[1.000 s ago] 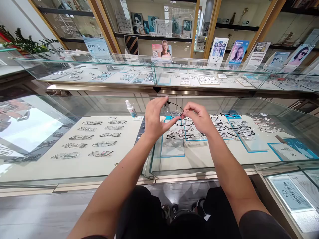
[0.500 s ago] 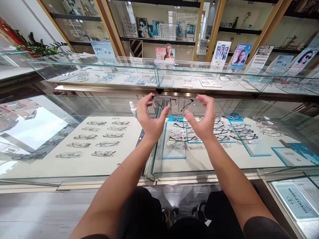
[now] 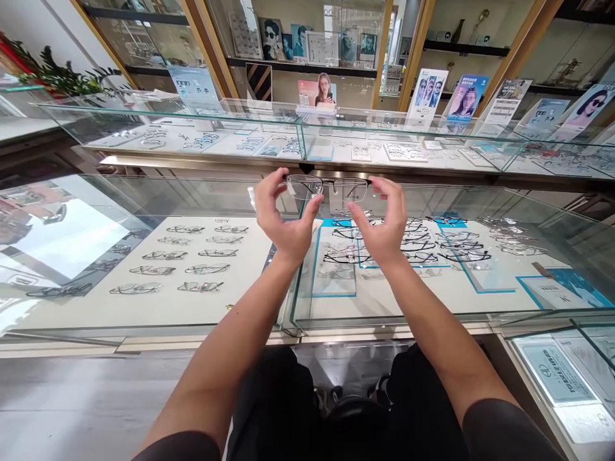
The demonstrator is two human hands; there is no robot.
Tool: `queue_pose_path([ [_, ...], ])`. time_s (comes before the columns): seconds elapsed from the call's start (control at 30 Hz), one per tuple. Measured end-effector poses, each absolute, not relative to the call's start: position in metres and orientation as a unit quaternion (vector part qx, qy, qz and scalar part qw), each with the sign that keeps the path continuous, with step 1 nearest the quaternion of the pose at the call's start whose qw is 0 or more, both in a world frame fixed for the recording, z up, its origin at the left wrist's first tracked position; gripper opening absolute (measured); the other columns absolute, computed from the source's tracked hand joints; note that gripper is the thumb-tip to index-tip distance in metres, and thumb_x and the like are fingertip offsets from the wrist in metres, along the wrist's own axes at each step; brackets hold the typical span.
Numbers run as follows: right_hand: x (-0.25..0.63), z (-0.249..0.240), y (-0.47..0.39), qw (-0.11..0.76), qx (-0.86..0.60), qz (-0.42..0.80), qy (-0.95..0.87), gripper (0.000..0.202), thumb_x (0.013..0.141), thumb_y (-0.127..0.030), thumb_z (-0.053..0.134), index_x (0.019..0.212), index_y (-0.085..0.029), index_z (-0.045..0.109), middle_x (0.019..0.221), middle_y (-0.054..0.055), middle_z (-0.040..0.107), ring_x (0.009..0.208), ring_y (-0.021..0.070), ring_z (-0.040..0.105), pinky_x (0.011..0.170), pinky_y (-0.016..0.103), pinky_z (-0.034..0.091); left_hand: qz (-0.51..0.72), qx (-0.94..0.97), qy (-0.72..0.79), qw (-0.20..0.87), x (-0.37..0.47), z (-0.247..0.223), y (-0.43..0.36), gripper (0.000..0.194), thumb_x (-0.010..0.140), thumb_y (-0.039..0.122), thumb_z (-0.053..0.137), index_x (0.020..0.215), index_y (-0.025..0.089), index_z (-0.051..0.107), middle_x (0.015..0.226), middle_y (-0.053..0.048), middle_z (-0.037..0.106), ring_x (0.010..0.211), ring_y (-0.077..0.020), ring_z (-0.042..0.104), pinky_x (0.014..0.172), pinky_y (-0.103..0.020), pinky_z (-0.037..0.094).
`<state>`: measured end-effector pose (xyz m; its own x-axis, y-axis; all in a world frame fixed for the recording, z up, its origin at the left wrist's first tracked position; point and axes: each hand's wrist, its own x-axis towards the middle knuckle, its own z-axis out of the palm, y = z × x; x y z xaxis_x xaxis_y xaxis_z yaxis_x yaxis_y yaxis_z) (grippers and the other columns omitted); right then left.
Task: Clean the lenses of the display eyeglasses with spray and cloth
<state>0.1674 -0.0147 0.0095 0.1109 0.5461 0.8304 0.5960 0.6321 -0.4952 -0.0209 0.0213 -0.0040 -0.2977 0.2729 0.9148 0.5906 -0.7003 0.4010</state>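
Note:
A pair of glasses (image 3: 328, 186) with a dark upper rim and clear lenses is held up level above the glass display case. My left hand (image 3: 284, 221) grips its left end, the fingers behind and the thumb near the lower edge of the lens. My right hand (image 3: 383, 221) has its fingers at the right end, with the thumb below the right lens. Under my hands, several dark-framed glasses (image 3: 417, 245) lie in the case on blue-edged sheets. Left of them, more glasses (image 3: 164, 255) lie in two columns on a white surface.
The glass case (image 3: 298, 323) spans the front, its top edges just beyond my forearms. A white bottle (image 3: 252, 198) is partly hidden behind my left hand. A second glass case (image 3: 302, 137) stands behind, with advertising cards (image 3: 425, 96) on top. A certificate (image 3: 555, 371) lies at lower right.
Both hands have moved slightly up and to the left with the glasses, and spread a little more around them. The left hand now covers more of the bottle. The view has shifted slightly.

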Motion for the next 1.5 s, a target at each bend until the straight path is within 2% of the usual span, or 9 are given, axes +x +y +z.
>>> queue_pose_path([
  [0.13, 0.172, 0.039, -0.013, 0.592, -0.429, -0.001, -0.682, 0.053, 0.099, -0.047, 0.065, 0.149, -0.034, 0.052, 0.145, 0.012, 0.062, 0.135, 0.0342, 0.062, 0.112, 0.06, 0.055, -0.72, -0.583, -0.361, 0.108, -0.022, 0.021, 0.026, 0.07, 0.091, 0.063, 0.074, 0.146, 0.026, 0.053, 0.14, -0.015, 0.061, 0.132, -0.0312, 0.062, 0.106, -0.048, 0.055],
  [0.33, 0.191, 0.119, -0.004, 0.621, -0.368, -0.047, -0.69, 0.048, 0.097, -0.048, 0.069, 0.142, -0.036, 0.055, 0.143, 0.007, 0.064, 0.133, 0.0319, 0.063, 0.108, 0.057, 0.058, -0.728, -0.581, -0.347, 0.111, -0.015, 0.098, 0.033, 0.071, 0.088, 0.065, 0.078, 0.147, 0.032, 0.054, 0.144, -0.012, 0.059, 0.135, -0.0314, 0.061, 0.108, -0.048, 0.055],
  [0.47, 0.199, 0.147, -0.004, 0.632, -0.366, -0.063, -0.68, 0.046, 0.096, -0.046, 0.072, 0.138, -0.036, 0.057, 0.141, 0.006, 0.066, 0.13, 0.0295, 0.065, 0.104, 0.051, 0.06, -0.733, -0.594, -0.319, 0.094, -0.001, 0.128, 0.028, 0.066, 0.089, 0.061, 0.079, 0.144, 0.033, 0.057, 0.142, -0.011, 0.062, 0.132, -0.03, 0.064, 0.106, -0.045, 0.057],
  [0.67, 0.203, 0.147, -0.008, 0.652, -0.383, -0.015, -0.655, 0.04, 0.091, -0.042, 0.078, 0.126, -0.031, 0.065, 0.127, 0.007, 0.073, 0.119, 0.0271, 0.071, 0.095, 0.047, 0.062, -0.721, -0.611, -0.319, 0.07, 0.008, 0.13, 0.023, 0.055, 0.092, 0.052, 0.081, 0.137, 0.026, 0.063, 0.132, -0.011, 0.07, 0.118, -0.0255, 0.069, 0.099, -0.041, 0.06],
  [0.9, 0.21, 0.15, -0.018, 0.652, -0.411, 0.062, -0.635, 0.038, 0.086, -0.038, 0.082, 0.121, -0.029, 0.069, 0.126, 0.007, 0.077, 0.12, 0.0286, 0.073, 0.094, 0.048, 0.062, -0.705, -0.62, -0.338, 0.067, 0.01, 0.123, 0.018, 0.051, 0.091, 0.049, 0.082, 0.134, 0.027, 0.064, 0.128, -0.008, 0.07, 0.113, -0.0237, 0.07, 0.096, -0.041, 0.06],
  [1.13, 0.214, 0.148, -0.019, 0.63, -0.426, 0.075, -0.645, 0.04, 0.085, -0.04, 0.084, 0.121, -0.027, 0.071, 0.125, 0.008, 0.08, 0.121, 0.0297, 0.075, 0.097, 0.052, 0.063, -0.714, -0.605, -0.338, 0.096, 0.009, 0.12, 0.014, 0.051, 0.088, 0.049, 0.085, 0.13, 0.028, 0.066, 0.125, -0.009, 0.067, 0.111, -0.0245, 0.067, 0.092, -0.041, 0.061],
  [1.5, 0.216, 0.142, -0.015, 0.585, -0.45, 0.074, -0.671, 0.041, 0.091, -0.043, 0.079, 0.128, -0.028, 0.074, 0.127, 0.01, 0.081, 0.115, 0.031, 0.078, 0.097, 0.056, 0.065, -0.731, -0.573, -0.341, 0.144, 0.012, 0.116, 0.014, 0.06, 0.086, 0.047, 0.087, 0.138, 0.027, 0.063, 0.132, -0.01, 0.068, 0.118, -0.0271, 0.067, 0.095, -0.043, 0.058],
])
